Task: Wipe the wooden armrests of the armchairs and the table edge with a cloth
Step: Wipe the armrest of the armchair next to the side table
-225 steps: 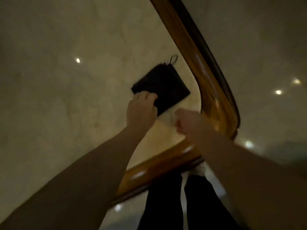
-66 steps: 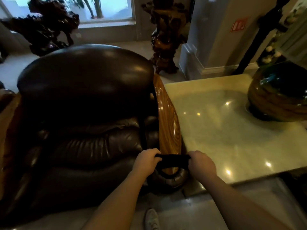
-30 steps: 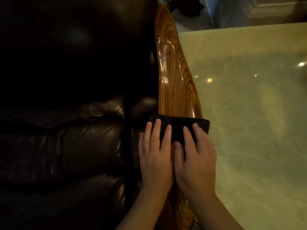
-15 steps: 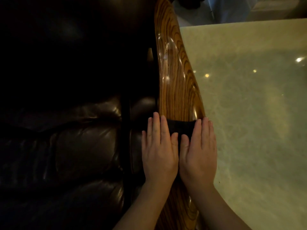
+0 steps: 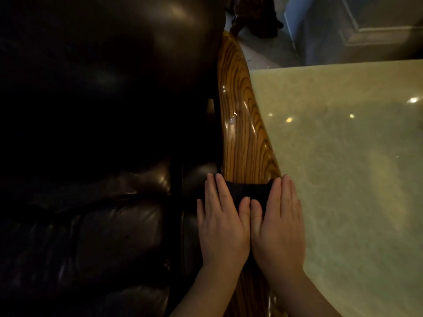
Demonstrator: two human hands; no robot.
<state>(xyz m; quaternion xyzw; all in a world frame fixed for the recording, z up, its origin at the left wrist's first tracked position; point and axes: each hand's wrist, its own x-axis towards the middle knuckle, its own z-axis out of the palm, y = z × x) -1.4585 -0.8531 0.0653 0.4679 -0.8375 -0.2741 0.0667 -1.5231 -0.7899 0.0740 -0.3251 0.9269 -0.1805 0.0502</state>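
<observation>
A glossy striped wooden armrest (image 5: 242, 133) runs up the middle of the view, on the right side of a dark leather armchair (image 5: 103, 156). A black cloth (image 5: 248, 191) lies draped across the armrest. My left hand (image 5: 220, 223) and my right hand (image 5: 278, 225) lie flat side by side on the cloth, fingers straight, pressing it down on the wood. Most of the cloth is hidden under my palms; only its far strip shows between my fingertips.
A pale polished stone table top (image 5: 343, 179) fills the right side, its left edge touching the armrest. Behind it are a grey wall base (image 5: 320, 30) and a dark carved stand (image 5: 254, 17) on the floor.
Both hands have slid the cloth forward along the armrest over the last second. The view has pulled back a little, showing more of the chair back and the wall.
</observation>
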